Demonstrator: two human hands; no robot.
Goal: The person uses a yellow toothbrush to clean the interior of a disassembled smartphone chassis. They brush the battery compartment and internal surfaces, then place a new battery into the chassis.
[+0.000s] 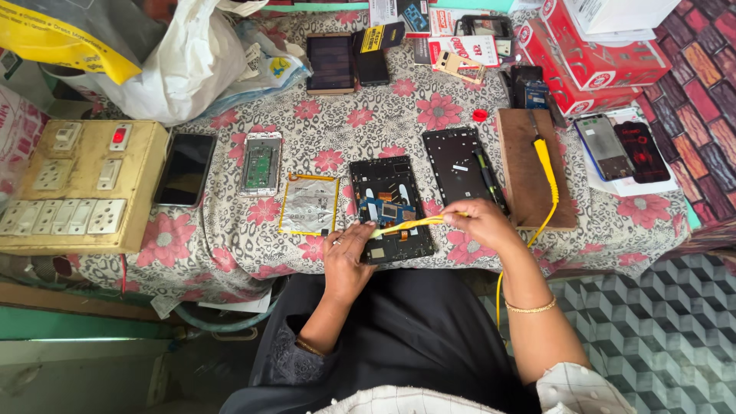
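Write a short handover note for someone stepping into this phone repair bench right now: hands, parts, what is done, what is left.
Left hand presses down on the near edge of the opened black phone body.
Right hand grips a yellow-handled tool, its tip over the blue circuit board.
Silver flat battery lies out on the floral cloth, left of the body; black back frame to its right.
Done: phone opened, battery out.
Left: board work and reassembly, likely.

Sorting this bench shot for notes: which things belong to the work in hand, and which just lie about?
In hand:
left hand
right hand
yellow tool
opened phone

Lying about:
battery
back cover
switchboard
red boxes
wooden board
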